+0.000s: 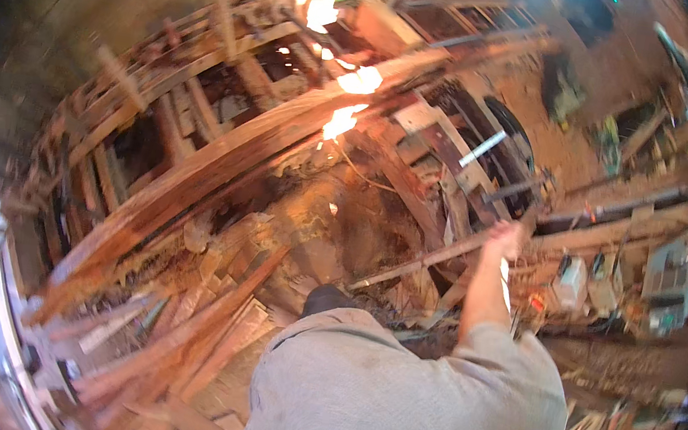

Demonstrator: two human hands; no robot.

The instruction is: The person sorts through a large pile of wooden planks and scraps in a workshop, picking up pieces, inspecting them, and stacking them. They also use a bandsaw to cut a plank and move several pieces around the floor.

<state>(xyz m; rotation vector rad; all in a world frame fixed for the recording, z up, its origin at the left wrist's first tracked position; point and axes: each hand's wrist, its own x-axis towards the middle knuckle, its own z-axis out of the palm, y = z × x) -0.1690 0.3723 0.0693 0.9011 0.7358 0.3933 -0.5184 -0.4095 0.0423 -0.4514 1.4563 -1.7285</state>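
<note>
My right arm reaches forward and to the right. At its end, my right hand [505, 239] looks closed around the upper end of a long, thin wooden strip [418, 266]. The strip slants down to the left toward my feet; the fingers are slightly smeared. Just beyond the hand stands a machine-like frame [466, 169] with a pale block, a white bar and a dark wheel. Low on the left, my left forearm [200, 429] points left over some boards [175, 350]. Blur and similar brown tones hide the fingers of my left hand.
A long, heavy timber beam [221, 149] crosses diagonally ahead, with bright light patches on it. Behind it is a wooden framework [193, 101]. Loose planks and scraps lie around my bare foot [284, 316]. At right, a shelf carries cluttered containers [570, 282] and a grey case [670, 277].
</note>
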